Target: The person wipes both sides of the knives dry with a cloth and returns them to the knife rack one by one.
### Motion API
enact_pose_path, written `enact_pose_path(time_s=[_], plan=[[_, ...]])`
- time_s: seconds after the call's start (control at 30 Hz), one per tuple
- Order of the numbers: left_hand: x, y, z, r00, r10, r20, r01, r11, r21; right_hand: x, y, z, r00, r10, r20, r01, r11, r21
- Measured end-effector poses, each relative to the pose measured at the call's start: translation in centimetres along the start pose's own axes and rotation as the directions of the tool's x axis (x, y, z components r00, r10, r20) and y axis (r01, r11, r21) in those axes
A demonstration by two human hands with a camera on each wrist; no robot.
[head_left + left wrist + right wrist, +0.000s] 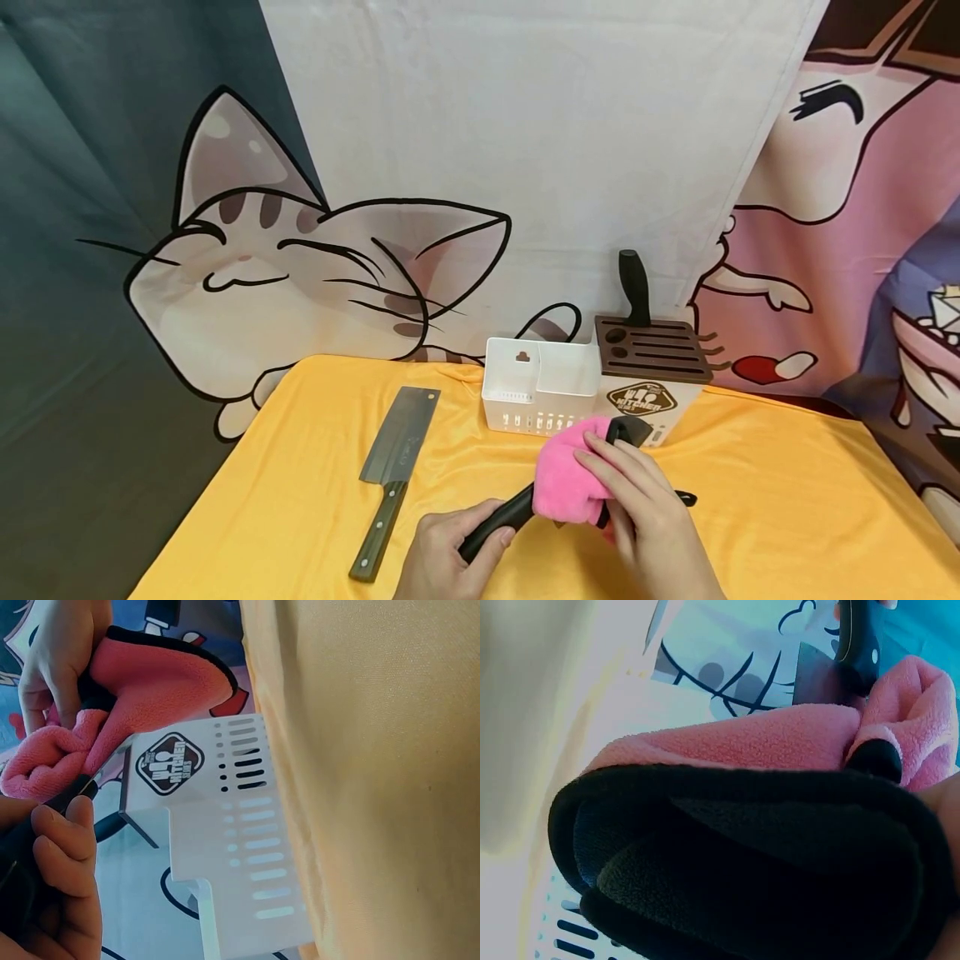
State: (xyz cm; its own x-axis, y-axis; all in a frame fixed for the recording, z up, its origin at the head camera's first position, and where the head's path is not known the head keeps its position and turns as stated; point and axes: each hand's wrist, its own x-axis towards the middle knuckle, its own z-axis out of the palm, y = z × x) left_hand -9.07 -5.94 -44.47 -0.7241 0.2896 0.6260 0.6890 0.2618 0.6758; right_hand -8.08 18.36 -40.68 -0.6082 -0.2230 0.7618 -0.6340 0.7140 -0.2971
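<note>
My left hand grips the black handle of a knife, fingers wrapped round it. In my right hand is a pink plush cloth with black edging, folded over the knife's blade. Most of the blade is hidden by the cloth; a dark tip shows past its far end in the head view. The right wrist view shows the cloth's dark underside up close. To the left, a cleaver with a green-brown riveted handle lies flat on the yellow tablecloth.
Behind the hands stands a white knife block with a brown slotted top and side hooks. A black-handled tool sticks up from it. Joined at its left is a white perforated basket. A cat-print curtain hangs behind the table.
</note>
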Motion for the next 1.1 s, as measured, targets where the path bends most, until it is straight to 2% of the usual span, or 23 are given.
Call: enact_pose_path(time_s=[0.1,0.23,0.43,0.63,0.9,1.1], plan=[[0.0,0.1,0.0,1.0,-0.026,0.009,0.027,1.0,-0.007,0.0,0.1,0.0,0.999,0.02,-0.032,-0.02,1.0,-0.018],[0.0,0.4,-0.1,0.998,-0.055,0.02,0.055,0.998,-0.011,0.0,0.2,-0.1,0.995,0.086,-0.056,-0.088,0.995,-0.041],[0.0,0.6,-0.2,0.996,-0.083,0.026,0.084,0.996,-0.035,0.0,0.6,0.0,0.981,0.1,-0.164,-0.112,0.991,-0.067],[0.0,0.6,0.0,0.998,-0.062,-0.005,0.062,0.997,-0.047,-0.1,1.0,-0.1,0.968,0.144,-0.205,-0.162,0.984,-0.077],[0.0,0.3,0.2,0.999,-0.031,-0.034,0.029,0.997,-0.065,0.2,1.1,0.1,0.955,0.119,-0.272,-0.143,0.987,-0.07],[0.0,0.3,0.2,0.998,-0.052,-0.042,0.049,0.996,-0.081,0.2,1.0,0.0,0.954,0.118,-0.277,-0.142,0.987,-0.07]])
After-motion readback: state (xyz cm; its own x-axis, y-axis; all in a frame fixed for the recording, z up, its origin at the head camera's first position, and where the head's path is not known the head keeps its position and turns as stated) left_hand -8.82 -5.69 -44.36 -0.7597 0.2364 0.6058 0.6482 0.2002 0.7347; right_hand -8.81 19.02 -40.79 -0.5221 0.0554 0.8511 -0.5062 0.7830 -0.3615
